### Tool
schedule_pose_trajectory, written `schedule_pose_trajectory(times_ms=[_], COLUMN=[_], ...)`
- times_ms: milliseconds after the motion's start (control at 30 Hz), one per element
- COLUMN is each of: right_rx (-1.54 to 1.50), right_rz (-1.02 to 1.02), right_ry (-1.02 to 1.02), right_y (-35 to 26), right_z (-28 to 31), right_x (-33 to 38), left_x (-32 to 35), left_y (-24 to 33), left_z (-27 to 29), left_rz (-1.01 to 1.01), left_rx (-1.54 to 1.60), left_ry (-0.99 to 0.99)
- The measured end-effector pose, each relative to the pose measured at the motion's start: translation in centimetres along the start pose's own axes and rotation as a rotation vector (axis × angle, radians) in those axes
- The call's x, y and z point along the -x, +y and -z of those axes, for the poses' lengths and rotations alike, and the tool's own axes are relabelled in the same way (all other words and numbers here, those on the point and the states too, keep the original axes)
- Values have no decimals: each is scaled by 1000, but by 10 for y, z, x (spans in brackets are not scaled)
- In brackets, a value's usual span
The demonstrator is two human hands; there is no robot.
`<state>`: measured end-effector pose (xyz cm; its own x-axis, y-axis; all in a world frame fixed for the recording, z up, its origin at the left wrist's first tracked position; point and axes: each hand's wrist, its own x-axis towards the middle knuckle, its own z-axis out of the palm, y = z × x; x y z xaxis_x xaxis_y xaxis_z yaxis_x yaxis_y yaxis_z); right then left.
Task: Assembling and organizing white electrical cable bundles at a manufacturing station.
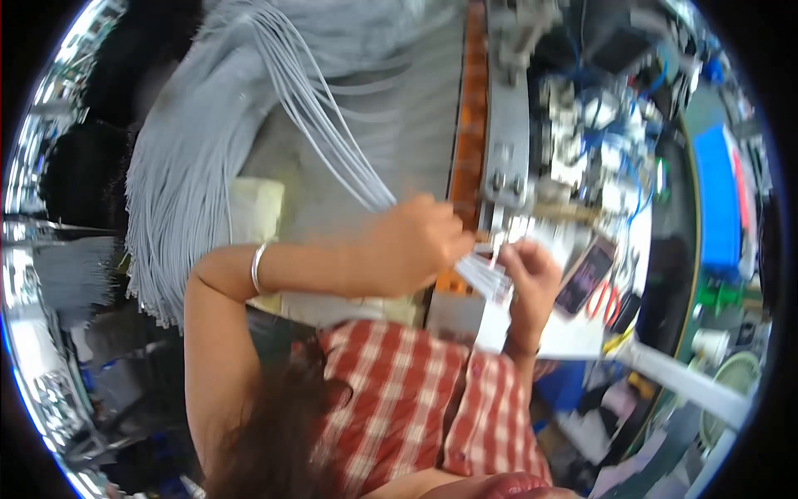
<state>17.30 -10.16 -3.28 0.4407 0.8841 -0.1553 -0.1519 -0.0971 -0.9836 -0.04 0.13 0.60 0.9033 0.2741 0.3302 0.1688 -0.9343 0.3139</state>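
Nearest me, a checked shirt (386,366); rightward, a blue bin (716,179), contents unclear. Elbow bent, my left hand (426,239) grips grey cables (353,170); I can't tell whether my right hand (532,270), beside their ends, grips.

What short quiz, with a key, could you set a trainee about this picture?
1. True or false: the person's checked shirt is blue and green.
2. Which lies beside the phone? A) a hammer; B) red-handled scissors; C) a teapot.
3. Fill in: the left hand grips a bundle of grey ____.

Key: 1. False; the shirt is red and whitish. 2. B. 3. Cables.
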Motion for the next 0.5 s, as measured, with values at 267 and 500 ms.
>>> schedule_pose_trajectory(times_ms=[267, 500], right_rx=[-21, -52], right_rz=[68, 88], right_ry=[14, 38], right_y=[8, 10], right_z=[-5, -1], right_x=[5, 5], left_x=[8, 6], left_y=[7, 6], left_z=[-2, -4], left_rz=[13, 30], left_rx=[-70, -102], left_ry=[24, -106])
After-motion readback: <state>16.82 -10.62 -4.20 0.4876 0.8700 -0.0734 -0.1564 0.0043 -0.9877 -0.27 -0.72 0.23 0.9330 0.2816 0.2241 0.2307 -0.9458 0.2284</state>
